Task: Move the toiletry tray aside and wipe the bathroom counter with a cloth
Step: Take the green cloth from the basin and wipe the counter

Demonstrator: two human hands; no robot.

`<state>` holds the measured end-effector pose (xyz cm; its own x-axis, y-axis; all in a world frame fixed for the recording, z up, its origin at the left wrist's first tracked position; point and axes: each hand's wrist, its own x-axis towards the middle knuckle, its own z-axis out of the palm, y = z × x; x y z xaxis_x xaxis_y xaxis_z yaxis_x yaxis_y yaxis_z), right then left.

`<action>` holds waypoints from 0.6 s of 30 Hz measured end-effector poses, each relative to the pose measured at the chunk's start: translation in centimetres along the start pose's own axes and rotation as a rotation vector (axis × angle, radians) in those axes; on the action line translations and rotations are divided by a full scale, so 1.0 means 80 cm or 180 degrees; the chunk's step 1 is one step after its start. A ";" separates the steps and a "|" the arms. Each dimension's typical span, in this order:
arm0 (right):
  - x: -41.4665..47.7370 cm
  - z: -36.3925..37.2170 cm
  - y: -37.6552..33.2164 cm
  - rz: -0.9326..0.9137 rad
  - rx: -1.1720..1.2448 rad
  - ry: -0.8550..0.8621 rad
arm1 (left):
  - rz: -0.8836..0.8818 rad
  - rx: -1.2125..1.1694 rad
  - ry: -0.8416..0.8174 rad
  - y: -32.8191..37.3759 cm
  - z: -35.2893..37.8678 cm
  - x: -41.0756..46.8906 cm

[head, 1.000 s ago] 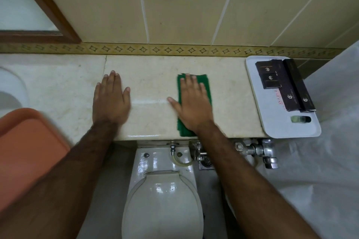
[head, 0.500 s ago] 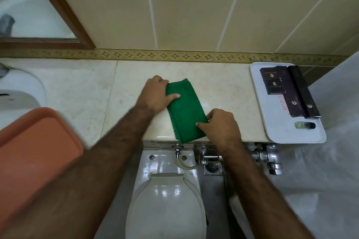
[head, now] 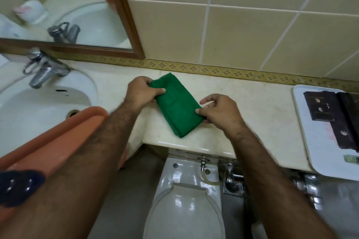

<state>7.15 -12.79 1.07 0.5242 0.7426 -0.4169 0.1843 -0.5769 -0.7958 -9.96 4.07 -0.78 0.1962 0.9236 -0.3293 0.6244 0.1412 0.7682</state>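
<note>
Green cloth (head: 177, 105), folded to a narrow rectangle, lies diagonally on the marble worktop (head: 252, 106), approx. centre, far end near the patterned tile border (head: 223, 71), near end close to the front edge above the toilet (head: 184, 205).

Left hand (head: 142, 91): fingers curled, thumb and fingertips pinched on the cloth's far-left corner. Right hand (head: 219, 111): also partly closed, thumb and forefinger pinching the cloth's near-right edge; remaining fingers bent, not flat on the worktop. Both forearms reach in from the bottom of the view.

Toiletry tray (head: 310, 141): white, at the far right end of the worktop, well apart from cloth and hands, near corner overhanging the front edge. It carries dark boxed items (head: 330, 110) and a small green-tinted object at its near edge; type cannot be told.

Left of cloth: sink (head: 38, 106) w/ chrome tap (head: 44, 69), mirror (head: 68, 15) above. An orange tray (head: 58, 139) sits across the sink's near rim, partly under the left forearm.
</note>
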 end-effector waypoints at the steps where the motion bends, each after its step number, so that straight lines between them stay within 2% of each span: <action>1: 0.009 0.023 -0.015 -0.0130 -0.0035 -0.0062 | -0.0016 0.0078 0.0142 -0.007 -0.020 0.012; 4: 0.034 0.087 -0.045 -0.0543 -0.0455 -0.0104 | 0.0030 0.0854 0.0428 -0.026 -0.063 0.044; 8: 0.056 0.138 -0.054 -0.0893 -0.1320 -0.0038 | 0.0078 0.1751 0.0452 -0.053 -0.085 0.069; 11: 0.062 0.152 -0.036 -0.1169 -0.2051 0.0084 | 0.0039 0.2026 0.0424 -0.076 -0.085 0.072; 15: 0.068 0.151 -0.011 -0.1480 -0.2605 0.0283 | 0.0110 0.2538 0.0781 -0.084 -0.082 0.063; 18: 0.067 0.133 0.002 -0.1469 -0.2985 0.0279 | 0.0506 0.2527 0.0731 -0.085 -0.073 0.052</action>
<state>1.12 -5.22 -5.96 0.2903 0.9521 -0.0965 0.9326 -0.3041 -0.1945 -17.79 9.05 -4.15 0.2216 0.9730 -0.0639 0.9656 -0.2099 0.1534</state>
